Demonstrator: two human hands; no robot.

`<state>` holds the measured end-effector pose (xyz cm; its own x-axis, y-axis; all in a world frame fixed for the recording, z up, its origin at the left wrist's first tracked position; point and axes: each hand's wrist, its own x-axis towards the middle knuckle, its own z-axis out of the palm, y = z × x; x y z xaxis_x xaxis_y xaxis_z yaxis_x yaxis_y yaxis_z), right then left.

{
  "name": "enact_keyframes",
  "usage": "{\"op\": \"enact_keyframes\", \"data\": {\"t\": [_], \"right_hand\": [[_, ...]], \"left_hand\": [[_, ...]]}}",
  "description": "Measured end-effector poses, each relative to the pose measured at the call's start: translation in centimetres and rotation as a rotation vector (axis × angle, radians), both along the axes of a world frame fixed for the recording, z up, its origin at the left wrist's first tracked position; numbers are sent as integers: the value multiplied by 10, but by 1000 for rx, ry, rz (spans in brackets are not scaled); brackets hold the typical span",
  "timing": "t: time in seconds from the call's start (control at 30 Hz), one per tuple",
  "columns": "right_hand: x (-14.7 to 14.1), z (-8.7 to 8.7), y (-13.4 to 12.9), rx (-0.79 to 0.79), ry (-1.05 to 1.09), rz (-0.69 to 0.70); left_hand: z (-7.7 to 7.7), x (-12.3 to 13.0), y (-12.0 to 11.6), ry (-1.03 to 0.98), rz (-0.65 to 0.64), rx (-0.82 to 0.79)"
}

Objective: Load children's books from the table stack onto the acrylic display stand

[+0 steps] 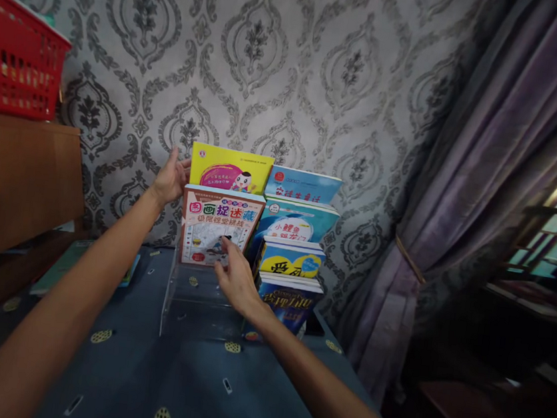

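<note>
My left hand (pixel 172 178) is at the left edge of a yellow book (pixel 233 163), its fingers apart and partly behind the book's edge. My right hand (pixel 236 277) reaches in front of a brown-bordered picture book (pixel 219 219), thumb and forefinger apart, fingertips at the lower cover. Both books stand upright, the brown-bordered one in front, in a clear tiered book stand (pixel 196 310). In the stand's right column are two blue books, a light blue one (pixel 306 184) behind a teal one (pixel 302 222). Nearer are a yellow-and-blue book (pixel 293 257) and a dark blue book (pixel 290 307).
The stand is on a blue patterned tablecloth (pixel 140 368) against the wallpapered wall. More books (pixel 68 265) lie flat at the left, behind my left forearm. A red basket (pixel 18 58) sits on a wooden cabinet (pixel 14 185). A purple curtain (pixel 452 188) hangs at the right.
</note>
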<state>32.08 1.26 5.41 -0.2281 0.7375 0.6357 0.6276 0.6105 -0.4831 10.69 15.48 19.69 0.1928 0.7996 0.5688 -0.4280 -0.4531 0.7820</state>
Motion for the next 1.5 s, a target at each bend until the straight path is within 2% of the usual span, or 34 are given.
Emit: {"op": "enact_keyframes", "data": {"t": [0.23,0.4,0.47,0.6,0.67,0.77,0.87,0.97,1.07,1.23,1.5], "right_hand": [[1,-1,5,27,16,4],[0,1,5,4,9,-2],[-1,2,4,11,10,-8],[-1,3,4,27,11,-21],[0,5,3,28,8,-27],[1,10,0,37,6,-24],[1,18,-6,60,14,-10],[3,28,-12,86,31,11],[6,38,-17,107,53,17],[13,49,-25,131,110,16],[27,63,-23,244,184,-94]], "left_hand": [[-1,-25,-17,-26,57,-40],[-2,-25,-36,21,97,-2],[-7,-20,-48,0,220,49],[-29,-12,-82,-1,608,221],[-44,-8,-104,106,734,313],[-68,-2,-133,308,841,425],[-84,6,-151,474,880,465],[-92,11,-156,512,935,461],[-93,13,-155,494,959,444],[-90,10,-151,473,916,411],[-90,4,-142,399,797,357]]}}
